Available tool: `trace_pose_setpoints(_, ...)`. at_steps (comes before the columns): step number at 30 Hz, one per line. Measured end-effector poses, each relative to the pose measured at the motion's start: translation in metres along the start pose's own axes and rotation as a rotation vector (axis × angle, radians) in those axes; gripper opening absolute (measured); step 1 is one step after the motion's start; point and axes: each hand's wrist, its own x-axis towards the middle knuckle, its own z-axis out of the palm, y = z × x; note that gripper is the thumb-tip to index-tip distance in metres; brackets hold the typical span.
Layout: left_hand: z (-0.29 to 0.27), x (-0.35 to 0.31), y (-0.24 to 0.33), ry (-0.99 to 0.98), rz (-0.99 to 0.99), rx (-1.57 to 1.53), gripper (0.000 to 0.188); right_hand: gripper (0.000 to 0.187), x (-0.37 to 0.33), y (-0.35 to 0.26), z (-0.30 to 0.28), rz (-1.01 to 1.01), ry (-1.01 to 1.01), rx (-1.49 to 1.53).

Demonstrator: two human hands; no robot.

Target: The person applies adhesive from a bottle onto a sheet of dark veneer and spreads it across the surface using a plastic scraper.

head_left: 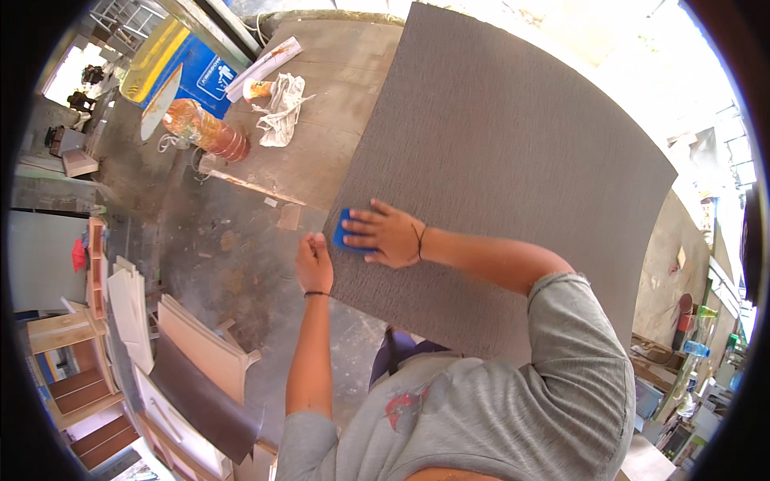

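Observation:
A large dark grey-brown sheet [513, 144] with a fine streaked grain lies in front of me, on a bench at its far left. My right hand [393, 234] presses a blue block [343, 232], perhaps a sponge or sanding block, onto the sheet near its left corner. The fingers of that hand stretch left over the block and hide part of it. Right beside the sheet's left edge is my left hand [314, 263], closed, with its fingers curled. Whether it grips the edge, or something small, I cannot make out.
On the wooden bench [337, 80] lie a white cloth or bag [282, 112] and a rolled tube [265, 68]. An orange-brown bottle [207, 132] stands near a blue and yellow bin [180, 64]. Leaning boards [204, 345] and wooden shelving [72, 329] are at lower left.

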Motion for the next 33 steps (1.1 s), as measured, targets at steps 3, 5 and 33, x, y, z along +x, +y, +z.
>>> trace_pose_setpoints(3, 0.0, -0.006, 0.013, -0.006, 0.047, 0.362, 0.052, 0.05, 0.021, 0.063, -0.033, 0.158, -0.082, -0.157)
trace_pose_setpoints(5, 0.003, -0.004, 0.017, -0.042, 0.06, 0.351, 0.052, 0.051, 0.025, 0.118, -0.043, 0.285, -0.083, -0.302)
trace_pose_setpoints(33, 0.014, 0.006, -0.008, 0.007, 0.103, 0.398, 0.055, 0.052, -0.21, 0.26, -0.124, 1.426, 0.304, -0.326)
